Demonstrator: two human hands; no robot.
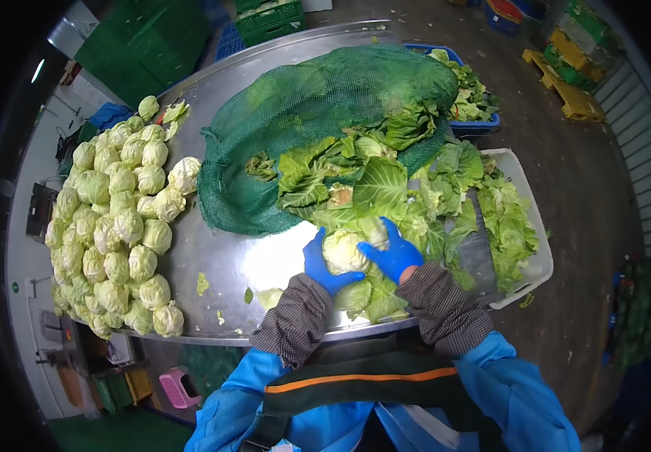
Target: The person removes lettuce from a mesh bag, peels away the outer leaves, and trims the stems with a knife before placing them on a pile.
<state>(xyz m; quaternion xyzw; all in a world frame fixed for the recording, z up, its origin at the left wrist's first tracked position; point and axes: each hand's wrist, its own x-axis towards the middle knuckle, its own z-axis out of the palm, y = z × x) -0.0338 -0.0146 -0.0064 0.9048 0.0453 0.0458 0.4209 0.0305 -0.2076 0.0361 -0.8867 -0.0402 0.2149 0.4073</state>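
A pale, trimmed head of cabbage (344, 251) sits on the metal table between my two blue-gloved hands. My left hand (325, 265) is curved round its left side, thumb along the near edge. My right hand (395, 252) is at the right side, its thumb on the head and its fingers round a blurred pale outer leaf. Loose green leaves (382, 294) lie under and beside the head. Just beyond, large outer leaves (380, 186) spill from a green mesh sack (265, 105).
Many trimmed cabbages (118, 226) are heaped on the table's left. At the right end, a white bin (542, 248) holds leaves; a blue crate (484, 126) with leaves stands behind it. Leaf scraps (203, 284) dot the metal table (212, 256). A pink basket (180, 388) stands below left.
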